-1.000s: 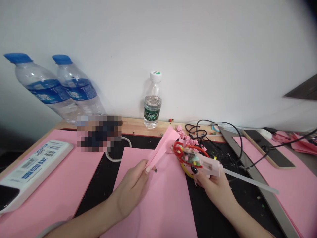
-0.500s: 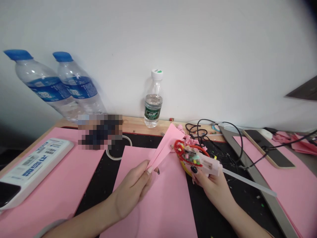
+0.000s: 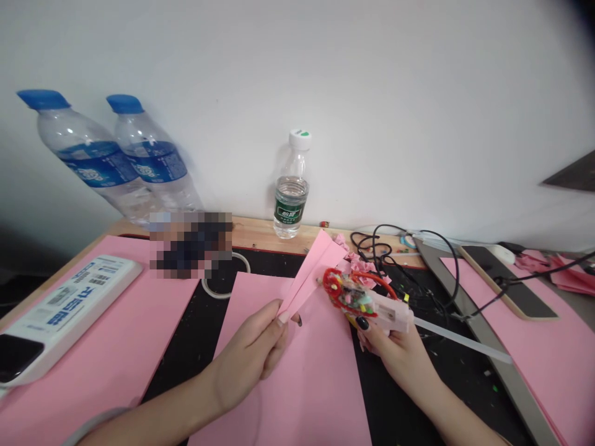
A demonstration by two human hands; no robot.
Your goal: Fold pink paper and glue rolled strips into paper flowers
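Observation:
Between the thumb and fingers of my left hand [image 3: 255, 344] is a folded piece of pink paper [image 3: 309, 272], pinched at its lower end and slanting up to the right. My right hand [image 3: 402, 353] is closed around a hot glue gun [image 3: 385, 310], its front crusted with red and coloured bits. A translucent glue stick [image 3: 465, 339] juts from its back. The gun's nozzle is at the right edge of the folded paper; I cannot tell if they touch. Beneath both hands lies a flat pink sheet [image 3: 297, 384].
Crumpled pink paper [image 3: 369, 272] and black cables [image 3: 381, 248] lie behind the gun. A small water bottle [image 3: 291, 192] and two large bottles [image 3: 88, 148] stand by the wall. At left is a white power bank-like box [image 3: 74, 316]; at right, a phone [image 3: 506, 282]. A tape ring [image 3: 216, 294] lies left of centre.
The glue gun has shifted slightly left and down along the folded paper's edge. My left hand keeps its pinch. The whole view has moved a little.

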